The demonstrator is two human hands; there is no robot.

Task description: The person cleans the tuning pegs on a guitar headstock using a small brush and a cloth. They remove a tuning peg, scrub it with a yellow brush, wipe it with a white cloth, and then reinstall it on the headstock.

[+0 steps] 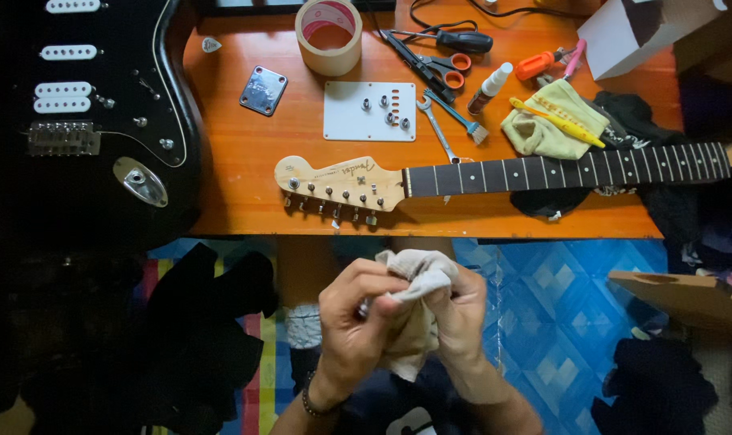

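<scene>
- A pale grey cloth (414, 310) is held bunched between the left hand (356, 318) and the right hand (461, 310), below the near edge of the orange table (245, 153).
- The fingers (374, 283) of the left hand are curled closed on the cloth's upper fold; those of the right hand are wrapped closed on its other side. Whether a small part is enclosed in the cloth cannot be told.
- Just beyond the fingertips, a detached guitar neck (495, 173) is laid across the table, headstock (342, 185) nearest the left hand.
- Farther out and to the left, the black guitar body (92, 121) is laid, apart from the neck.
- A metal neck plate (263, 89), a white back plate (370, 110), a tape roll (328, 36), scissors (430, 64) and a wrench (437, 129) are laid beyond the neck.
- Progress, as judged: disassembly is done; wiping is under way; reassembly is left.
</scene>
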